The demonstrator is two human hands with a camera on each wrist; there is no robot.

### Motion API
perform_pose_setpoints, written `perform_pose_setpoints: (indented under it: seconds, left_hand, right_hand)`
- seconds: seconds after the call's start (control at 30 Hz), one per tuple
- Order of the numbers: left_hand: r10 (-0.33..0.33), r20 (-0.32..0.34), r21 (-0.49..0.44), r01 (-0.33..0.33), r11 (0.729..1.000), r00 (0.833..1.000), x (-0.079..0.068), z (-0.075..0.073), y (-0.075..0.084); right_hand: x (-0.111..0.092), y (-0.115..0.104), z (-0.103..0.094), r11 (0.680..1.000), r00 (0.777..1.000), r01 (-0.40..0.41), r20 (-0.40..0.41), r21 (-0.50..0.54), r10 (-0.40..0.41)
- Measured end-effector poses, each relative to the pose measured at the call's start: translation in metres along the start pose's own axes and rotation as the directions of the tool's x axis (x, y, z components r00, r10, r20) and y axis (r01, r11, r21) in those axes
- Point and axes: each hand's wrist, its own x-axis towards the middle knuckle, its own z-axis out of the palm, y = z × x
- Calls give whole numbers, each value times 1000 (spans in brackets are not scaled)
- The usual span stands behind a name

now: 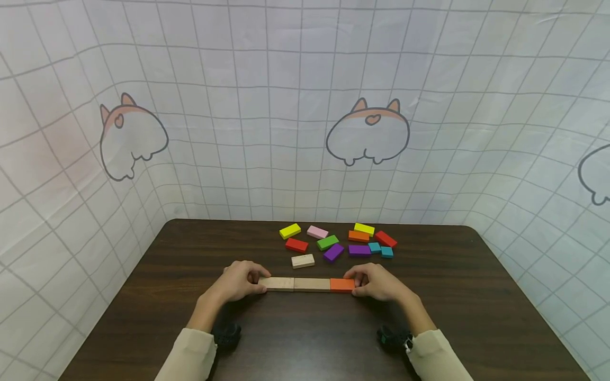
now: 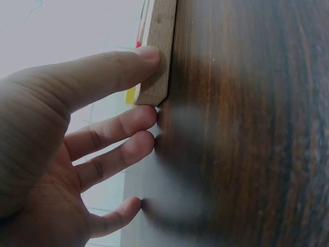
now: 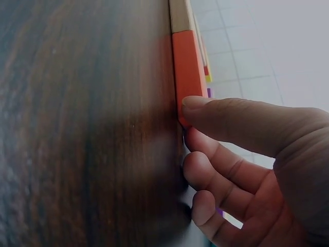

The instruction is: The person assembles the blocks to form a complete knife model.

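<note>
A straight row of three blocks lies end to end across the table: a plain wooden block (image 1: pixel 280 284) at the left, a second plain wooden block (image 1: pixel 312 284) in the middle, and an orange block (image 1: pixel 341 286) at the right. My left hand (image 1: pixel 238 281) pinches the outer end of the left wooden block, its thumb on the near side in the left wrist view. At the other end, my right hand (image 1: pixel 378 282) pinches the orange block, thumb pressed to its near face. Other fingertips of both hands rest at the tabletop.
Behind the row, loose blocks lie scattered: a plain wooden block (image 1: pixel 303 261), a red block (image 1: pixel 296 245), a green block (image 1: pixel 328 243), a purple block (image 1: pixel 359 251) and several more. A white grid-patterned curtain (image 1: pixel 286 132) surrounds the dark wooden table (image 1: pixel 305 338).
</note>
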Motion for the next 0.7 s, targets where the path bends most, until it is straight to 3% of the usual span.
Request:
perform_pose_setpoints:
  seconds: [0.7]
  left_hand:
    - [3, 5, -31, -3, 1000, 1000, -1, -2, -2]
  right_hand:
    - [1, -2, 3, 1000, 1000, -15, -14, 14, 15]
